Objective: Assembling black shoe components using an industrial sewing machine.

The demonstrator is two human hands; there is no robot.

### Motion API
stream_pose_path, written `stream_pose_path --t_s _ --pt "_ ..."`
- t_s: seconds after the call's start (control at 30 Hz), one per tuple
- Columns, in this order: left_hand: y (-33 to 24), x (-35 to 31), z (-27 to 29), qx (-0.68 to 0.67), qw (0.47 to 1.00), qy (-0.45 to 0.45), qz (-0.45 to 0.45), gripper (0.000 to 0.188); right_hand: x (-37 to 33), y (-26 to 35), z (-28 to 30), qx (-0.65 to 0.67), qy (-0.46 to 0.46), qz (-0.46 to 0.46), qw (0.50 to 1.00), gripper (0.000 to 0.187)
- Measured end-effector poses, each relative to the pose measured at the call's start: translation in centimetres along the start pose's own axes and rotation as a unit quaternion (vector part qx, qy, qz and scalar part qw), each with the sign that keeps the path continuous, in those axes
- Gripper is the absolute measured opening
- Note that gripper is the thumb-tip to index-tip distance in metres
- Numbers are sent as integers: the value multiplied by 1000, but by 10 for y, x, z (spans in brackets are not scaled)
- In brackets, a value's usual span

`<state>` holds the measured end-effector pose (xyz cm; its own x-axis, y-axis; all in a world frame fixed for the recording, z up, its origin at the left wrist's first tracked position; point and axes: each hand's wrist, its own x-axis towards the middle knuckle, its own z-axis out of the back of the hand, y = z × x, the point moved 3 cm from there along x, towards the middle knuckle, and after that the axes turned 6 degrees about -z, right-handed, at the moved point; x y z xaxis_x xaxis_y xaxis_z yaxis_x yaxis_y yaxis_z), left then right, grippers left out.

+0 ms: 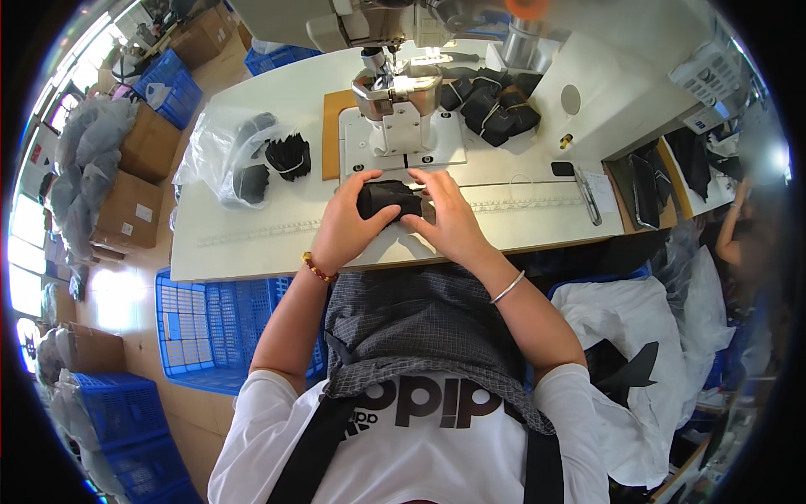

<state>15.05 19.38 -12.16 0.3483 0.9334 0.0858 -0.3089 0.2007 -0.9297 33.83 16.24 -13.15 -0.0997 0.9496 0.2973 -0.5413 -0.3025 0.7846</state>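
A small stack of black fabric pieces (388, 198) is on the white sewing table, just in front of the sewing machine (395, 109). My left hand (346, 223) curls round its left side, thumb resting on the near part. From the right, my right hand (449, 220) holds the other end, its thumb close to the left thumb and its fingers stretched toward the machine's plate. The underside of the stack is hidden. Behind my hands stand the needle and presser foot area, partly covered by the machine head.
Tied black bundles (495, 109) lie at the back right. On the left are a clear plastic bag (220, 155) and another black bundle (289, 157). Tweezers (588, 197) and a phone (644, 191) lie to the right. A blue crate (189, 328) stands below the left table edge.
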Motion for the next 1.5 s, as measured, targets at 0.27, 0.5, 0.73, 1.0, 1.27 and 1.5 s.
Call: stream_pose_path --t_s 0.27,0.5,0.73,1.0,1.27,1.5 --pt "-9 -18 -7 268 931 -65 -241 80 -12 10 -3 -70 -86 104 988 53" --pt "3 -16 -12 306 923 -65 -227 89 -16 11 2 -118 -103 113 981 52" --pt "-1 -16 -10 292 927 -73 -225 94 -14 10 -1 -174 -88 141 971 33" --pt "-11 -32 -12 366 882 -105 -278 72 -15 7 -5 -210 -113 120 964 28" --pt "-12 -34 -17 363 878 -117 -290 60 -18 10 -2 -204 -133 158 957 19" --pt "-5 -39 -19 370 867 -122 -311 35 -25 24 4 -200 -71 204 956 18"
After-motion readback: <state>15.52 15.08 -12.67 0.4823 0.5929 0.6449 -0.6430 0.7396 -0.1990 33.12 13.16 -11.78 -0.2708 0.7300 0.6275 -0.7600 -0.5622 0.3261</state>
